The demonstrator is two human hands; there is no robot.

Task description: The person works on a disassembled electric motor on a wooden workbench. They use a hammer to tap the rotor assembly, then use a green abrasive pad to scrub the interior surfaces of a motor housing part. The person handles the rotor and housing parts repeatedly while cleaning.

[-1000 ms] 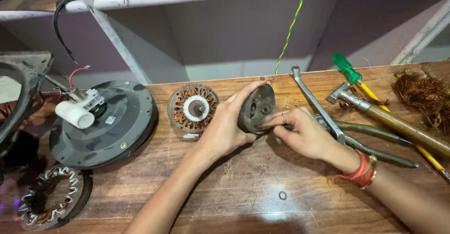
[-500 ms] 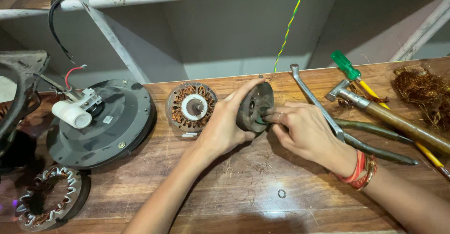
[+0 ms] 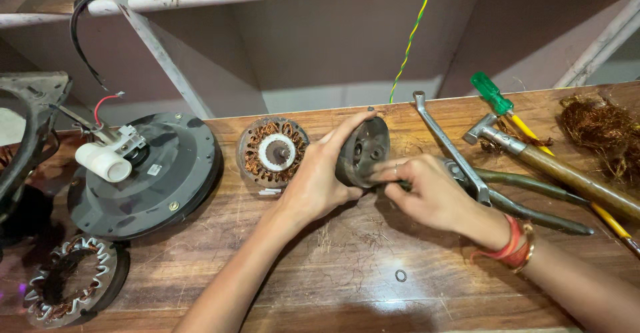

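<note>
- Lower left of the frame: a bare stator ring [image 3: 70, 286] with copper windings; above it a dark round fan motor housing [image 3: 143, 173] carrying a white capacitor [image 3: 103, 162].
- Centre left: a wound stator [image 3: 273, 153] lies flat on the wooden bench [image 3: 333, 286].
- Centre: the left hand [image 3: 320, 180] grips the dark round motor end cover [image 3: 363, 152], tilted on edge just above the bench.
- Right of centre: the right hand [image 3: 430, 196], fingers closed, pinches at the cover's face; what it pinches is hidden.
- Risk: the tilted cover could slip from the left hand's grip onto the windings beside it.
- Right: spanner [image 3: 450, 143], pliers [image 3: 533, 206], hammer [image 3: 553, 166], green-handled screwdriver [image 3: 497, 100], copper wire scrap [image 3: 603, 130].
</note>
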